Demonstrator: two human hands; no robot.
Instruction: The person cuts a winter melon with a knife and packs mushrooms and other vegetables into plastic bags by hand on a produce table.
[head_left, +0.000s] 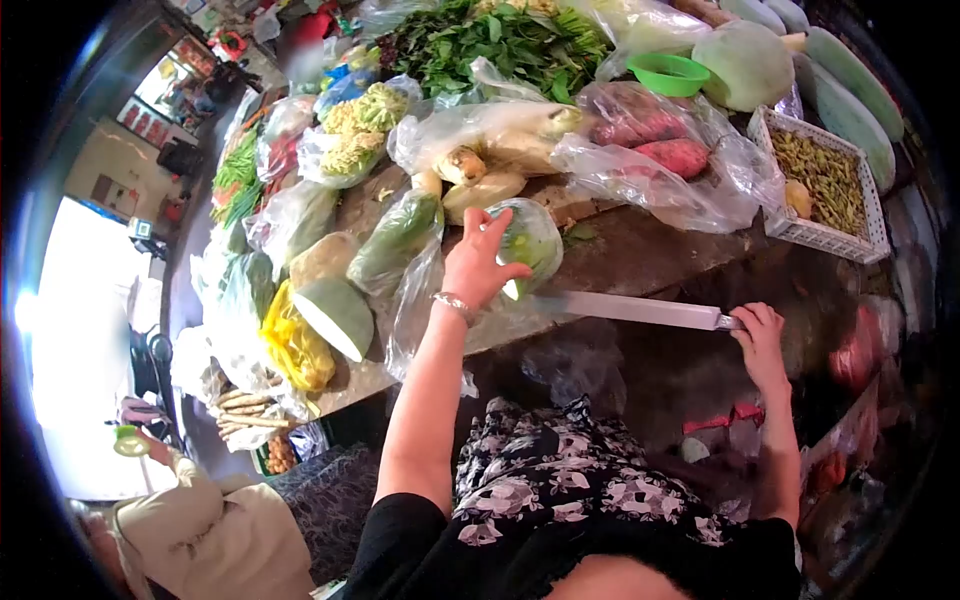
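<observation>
The left hand spreads loosely at the wrapped gourd on the near side of the table while the right hand grasps a long knife, which could nick the left if the gourd rolls.

worktop, brown | red tubers, bagged | white crate | cut gourd | yellow bag | wrapped green piece, front edge

Left grip splayed, right grip curled

You wear black short sleeves, dark fabric printed with pale flowers, and 1 silvery bracelet.
</observation>
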